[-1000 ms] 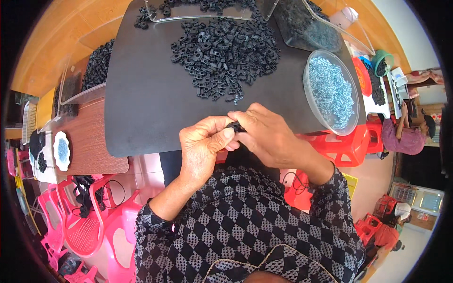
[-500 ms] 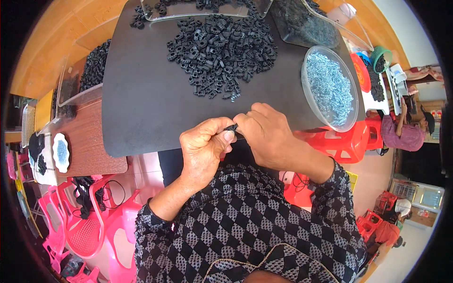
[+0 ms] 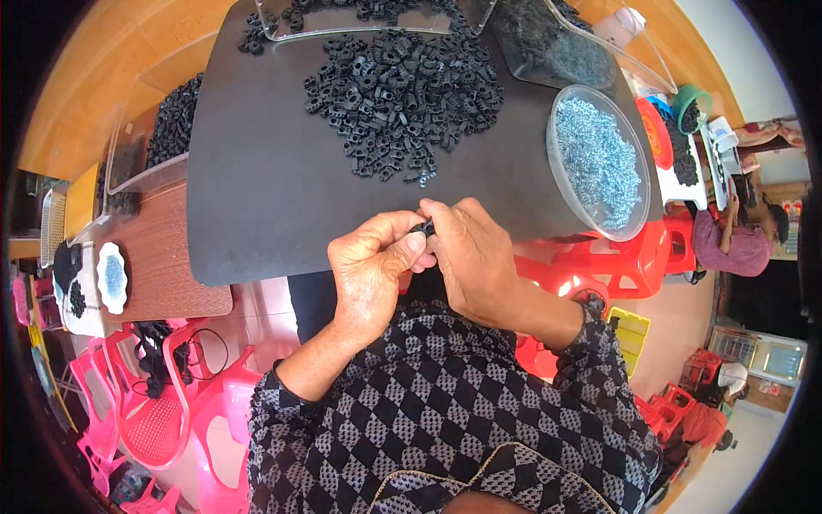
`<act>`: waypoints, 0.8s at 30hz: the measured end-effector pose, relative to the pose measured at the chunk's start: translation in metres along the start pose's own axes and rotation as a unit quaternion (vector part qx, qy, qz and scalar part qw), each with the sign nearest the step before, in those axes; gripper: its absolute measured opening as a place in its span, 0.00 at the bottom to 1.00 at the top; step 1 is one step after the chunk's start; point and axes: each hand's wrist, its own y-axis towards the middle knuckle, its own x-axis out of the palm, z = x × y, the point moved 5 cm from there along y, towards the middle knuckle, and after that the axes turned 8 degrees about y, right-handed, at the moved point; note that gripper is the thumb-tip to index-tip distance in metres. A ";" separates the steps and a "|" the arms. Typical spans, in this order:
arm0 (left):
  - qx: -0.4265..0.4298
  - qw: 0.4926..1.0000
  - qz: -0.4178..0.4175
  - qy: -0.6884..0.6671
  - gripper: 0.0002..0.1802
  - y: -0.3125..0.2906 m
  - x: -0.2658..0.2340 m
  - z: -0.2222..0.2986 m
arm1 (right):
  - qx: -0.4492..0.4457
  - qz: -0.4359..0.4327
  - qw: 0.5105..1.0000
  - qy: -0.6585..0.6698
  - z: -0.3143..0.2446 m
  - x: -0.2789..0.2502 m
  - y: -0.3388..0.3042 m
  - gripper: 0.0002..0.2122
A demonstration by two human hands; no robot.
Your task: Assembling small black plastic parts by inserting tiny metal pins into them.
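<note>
And here it is, a small black part (image 3: 424, 228) pinched in the left hand (image 3: 368, 265), held just off the near edge of the dark table (image 3: 257, 180)! The left thumb presses from below, thumbnail facing up, the forefinger bends over the top, and the dark piece sits in between, right at the tips. In from the other side comes the right hand (image 3: 479, 261), fingers curled, tips up against the part's right end; they cover that end, so whether they're gripping it or only touching it, I can't fairly call.

Beyond the hands, a big heap of black parts (image 3: 402, 98) spreads across the tabletop, with a few shiny bits (image 3: 425, 178) lying at its near edge. Over to the right, a round clear bowl (image 3: 572, 199) brims with small bluish, silvery pieces (image 3: 599, 158), well apart from both hands.
</note>
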 end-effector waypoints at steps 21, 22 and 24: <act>0.075 0.995 -0.022 0.063 0.08 -0.002 -0.006 0.006 | 0.051 -0.091 0.984 0.141 0.005 -0.016 0.013 0.12; 0.075 0.995 -0.022 0.063 0.08 -0.002 -0.006 0.006 | 0.052 -0.091 0.984 0.141 0.006 -0.017 0.013 0.12; 0.127 0.986 -0.026 0.109 0.07 -0.003 -0.007 0.010 | 0.071 -0.111 0.983 0.129 0.010 -0.016 0.015 0.11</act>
